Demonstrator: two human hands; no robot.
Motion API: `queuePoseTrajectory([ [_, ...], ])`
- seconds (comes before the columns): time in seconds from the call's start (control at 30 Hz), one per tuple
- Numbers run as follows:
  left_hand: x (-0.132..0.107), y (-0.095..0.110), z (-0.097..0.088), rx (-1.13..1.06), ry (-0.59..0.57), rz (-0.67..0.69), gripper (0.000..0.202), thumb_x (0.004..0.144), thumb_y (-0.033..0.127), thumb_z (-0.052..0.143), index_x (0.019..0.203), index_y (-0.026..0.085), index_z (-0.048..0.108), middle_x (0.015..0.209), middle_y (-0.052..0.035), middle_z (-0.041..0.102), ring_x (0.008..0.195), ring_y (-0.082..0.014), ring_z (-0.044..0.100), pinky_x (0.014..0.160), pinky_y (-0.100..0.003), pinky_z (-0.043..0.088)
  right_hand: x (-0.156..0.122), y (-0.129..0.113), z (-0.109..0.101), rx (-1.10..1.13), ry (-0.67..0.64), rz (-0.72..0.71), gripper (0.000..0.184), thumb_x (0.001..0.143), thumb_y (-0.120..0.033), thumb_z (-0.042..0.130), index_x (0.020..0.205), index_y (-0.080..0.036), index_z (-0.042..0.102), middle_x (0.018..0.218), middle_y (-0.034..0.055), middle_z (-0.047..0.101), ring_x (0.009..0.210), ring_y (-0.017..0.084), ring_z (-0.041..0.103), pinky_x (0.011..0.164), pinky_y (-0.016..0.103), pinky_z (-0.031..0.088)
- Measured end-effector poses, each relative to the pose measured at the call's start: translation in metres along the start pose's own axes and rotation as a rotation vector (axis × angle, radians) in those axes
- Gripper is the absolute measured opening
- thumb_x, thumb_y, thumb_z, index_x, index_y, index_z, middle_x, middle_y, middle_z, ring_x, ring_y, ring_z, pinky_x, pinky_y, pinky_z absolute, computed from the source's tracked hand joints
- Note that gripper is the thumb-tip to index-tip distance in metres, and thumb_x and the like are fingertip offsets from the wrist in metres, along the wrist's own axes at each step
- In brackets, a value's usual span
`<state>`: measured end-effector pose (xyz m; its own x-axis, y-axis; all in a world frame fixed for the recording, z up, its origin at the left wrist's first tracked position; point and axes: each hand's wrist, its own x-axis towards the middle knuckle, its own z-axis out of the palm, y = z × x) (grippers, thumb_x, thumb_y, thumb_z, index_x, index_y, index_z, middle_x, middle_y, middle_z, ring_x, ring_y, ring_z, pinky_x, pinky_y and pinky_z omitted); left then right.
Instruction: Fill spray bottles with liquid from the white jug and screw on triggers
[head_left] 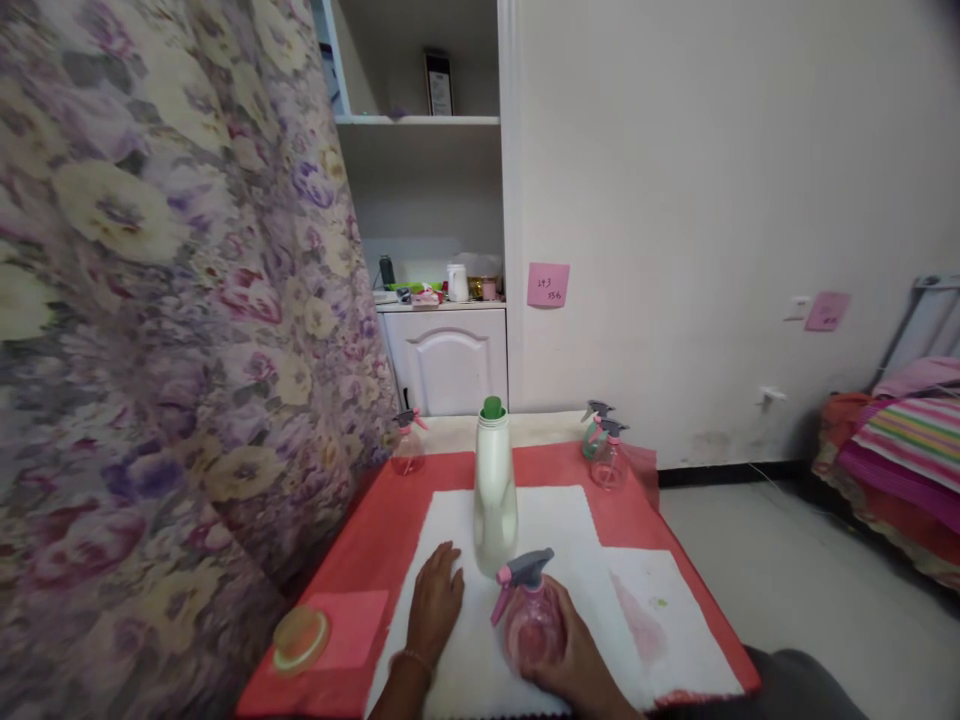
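A pink transparent spray bottle [531, 632] with a grey and pink trigger head stands near the front of the white cloth [450, 510]. Around its right side wraps my right hand [574, 660], the fingers closed on the round body. My left hand [435, 600] rests palm down on the cloth, left of the bottles, its fingers stretched out and holding nothing. Just behind the spray bottle rises a tall pale green jug [495, 500] with a green piece in its mouth. The trigger head overlaps the jug's base in view, so I cannot tell whether they touch.
Another spray bottle [408, 450] stands at the table's back left; two more, one pink [609, 465] and one green [590, 438], are at the back right. A round yellowish container [300, 640] sits front left. A stained white cloth [667, 620] lies at right. A floral curtain [187, 350] borders the left.
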<state>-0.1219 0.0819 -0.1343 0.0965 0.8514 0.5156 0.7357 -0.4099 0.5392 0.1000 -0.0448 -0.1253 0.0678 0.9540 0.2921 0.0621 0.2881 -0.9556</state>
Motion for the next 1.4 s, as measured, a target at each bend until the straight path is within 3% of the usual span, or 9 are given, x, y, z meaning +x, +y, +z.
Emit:
queuePoseTrajectory([
  [0.23, -0.030, 0.068, -0.030, -0.269, -0.065, -0.086, 0.036, 0.091, 0.037, 0.038, 0.105, 0.020, 0.066, 0.107, -0.0071, 0.074, 0.102, -0.0211, 0.068, 0.089, -0.035, 0.056, -0.001, -0.001, -0.001, 0.022, 0.010, -0.011, 0.085, 0.053, -0.008, 0.067, 0.132, -0.026, 0.043, 0.131, 0.0077, 0.060, 0.124, 0.030, 0.055, 0.107, 0.046, 0.040],
  [0.43, -0.055, 0.112, -0.038, -0.709, -0.246, -0.243, 0.038, 0.088, 0.041, 0.048, 0.115, 0.020, 0.063, 0.124, -0.0083, 0.068, 0.116, -0.0247, 0.061, 0.104, -0.039, 0.045, -0.002, -0.001, -0.002, 0.036, -0.001, -0.013, 0.085, 0.053, -0.010, 0.070, 0.133, -0.025, 0.044, 0.131, 0.0067, 0.060, 0.125, 0.029, 0.055, 0.108, 0.043, 0.041],
  [0.53, -0.062, 0.115, -0.028, -0.732, -0.256, -0.215, 0.043, 0.088, 0.040, 0.048, 0.124, 0.020, 0.058, 0.130, -0.0100, 0.063, 0.122, -0.0258, 0.057, 0.108, -0.042, 0.042, 0.000, 0.001, 0.001, 0.058, 0.006, -0.041, 0.085, 0.054, -0.013, 0.073, 0.132, -0.026, 0.044, 0.132, 0.0067, 0.060, 0.124, 0.029, 0.055, 0.107, 0.042, 0.042],
  [0.63, -0.071, 0.115, -0.006, -0.671, -0.143, -0.158, 0.049, 0.084, 0.039, 0.053, 0.129, 0.020, 0.054, 0.141, -0.0128, 0.052, 0.133, -0.0289, 0.045, 0.113, -0.047, 0.034, 0.000, 0.007, 0.008, -0.002, 0.099, -0.051, 0.076, 0.063, -0.023, 0.075, 0.132, -0.025, 0.044, 0.132, 0.0084, 0.059, 0.122, 0.029, 0.056, 0.106, 0.042, 0.044],
  [0.87, -0.083, 0.129, 0.035, -0.570, -0.025, -0.172, 0.075, 0.069, 0.033, 0.067, 0.136, 0.015, 0.039, 0.143, -0.0223, 0.039, 0.138, -0.0369, 0.034, 0.114, -0.053, 0.029, -0.013, 0.034, 0.021, -0.167, 0.308, -0.082, 0.059, 0.088, -0.037, 0.056, 0.142, -0.028, 0.034, 0.140, 0.0108, 0.048, 0.132, 0.031, 0.044, 0.111, 0.046, 0.038],
  [1.0, -0.078, 0.135, 0.030, -0.567, -0.032, -0.212, 0.074, 0.066, 0.034, 0.067, 0.131, 0.009, 0.041, 0.138, -0.0261, 0.042, 0.135, -0.0403, 0.036, 0.111, -0.053, 0.032, -0.018, 0.041, 0.024, -0.195, 0.286, -0.094, 0.053, 0.094, -0.043, 0.046, 0.143, -0.031, 0.029, 0.141, 0.0110, 0.044, 0.133, 0.032, 0.041, 0.110, 0.050, 0.038],
  [1.1, -0.070, 0.134, 0.016, -0.641, -0.108, -0.192, 0.064, 0.069, 0.031, 0.065, 0.128, 0.015, 0.045, 0.133, -0.0195, 0.050, 0.131, -0.0352, 0.043, 0.111, -0.047, 0.035, -0.022, 0.036, 0.026, -0.234, 0.336, -0.135, 0.051, 0.095, -0.041, 0.042, 0.143, -0.030, 0.028, 0.143, 0.0116, 0.040, 0.133, 0.032, 0.040, 0.111, 0.050, 0.036],
  [1.3, -0.049, 0.121, -0.015, -0.802, -0.375, -0.096, 0.062, 0.076, 0.034, 0.065, 0.133, 0.022, 0.044, 0.133, -0.0108, 0.057, 0.125, -0.0285, 0.053, 0.108, -0.042, 0.041, -0.030, 0.031, 0.014, -0.252, 0.303, -0.165, 0.064, 0.081, -0.034, 0.062, 0.139, -0.029, 0.035, 0.130, 0.0095, 0.051, 0.120, 0.032, 0.053, 0.097, 0.044, 0.049],
  [1.4, -0.044, 0.115, -0.018, -0.718, -0.362, -0.018, 0.058, 0.080, 0.035, 0.063, 0.133, 0.020, 0.047, 0.138, -0.0127, 0.052, 0.132, -0.0287, 0.046, 0.114, -0.045, 0.034, -0.024, 0.031, 0.004, -0.256, 0.292, -0.150, 0.063, 0.076, -0.033, 0.068, 0.134, -0.027, 0.044, 0.126, 0.0082, 0.056, 0.120, 0.031, 0.055, 0.097, 0.041, 0.050],
])
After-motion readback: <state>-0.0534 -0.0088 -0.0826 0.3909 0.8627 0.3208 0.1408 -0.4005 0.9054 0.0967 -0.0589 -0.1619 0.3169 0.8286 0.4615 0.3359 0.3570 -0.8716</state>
